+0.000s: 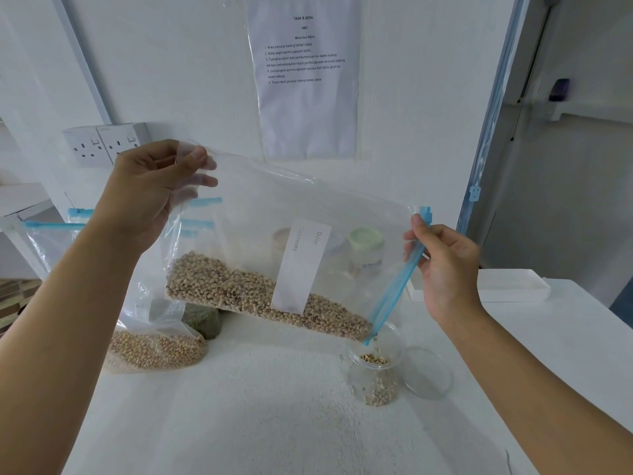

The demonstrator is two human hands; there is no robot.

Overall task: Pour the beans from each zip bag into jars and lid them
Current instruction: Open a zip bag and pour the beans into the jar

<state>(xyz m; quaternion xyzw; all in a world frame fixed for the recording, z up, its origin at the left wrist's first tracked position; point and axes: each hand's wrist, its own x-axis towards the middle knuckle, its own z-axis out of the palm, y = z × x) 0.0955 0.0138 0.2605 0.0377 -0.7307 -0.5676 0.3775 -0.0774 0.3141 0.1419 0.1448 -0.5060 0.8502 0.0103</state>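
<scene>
A clear zip bag (274, 214) with a blue zip strip and a white label hangs tilted over the table, pale black-eyed beans (239, 289) heaped along its lower edge. My left hand (150, 190) pinches the bag's upper left corner. My right hand (445, 265) pinches the blue zip edge at the right. The bag's low corner sits over a clear open jar (375, 368), where beans are dropping in and a small layer lies at the bottom. The jar's clear lid (428, 371) lies flat just to its right.
A bag of round tan beans (154, 347) and a bag of green beans (202, 318) lie at the left. Behind the held bag stand jars, one with a pale green lid (364, 240). A white box (510, 286) sits at the right; wall sockets (106, 142) are at the back left.
</scene>
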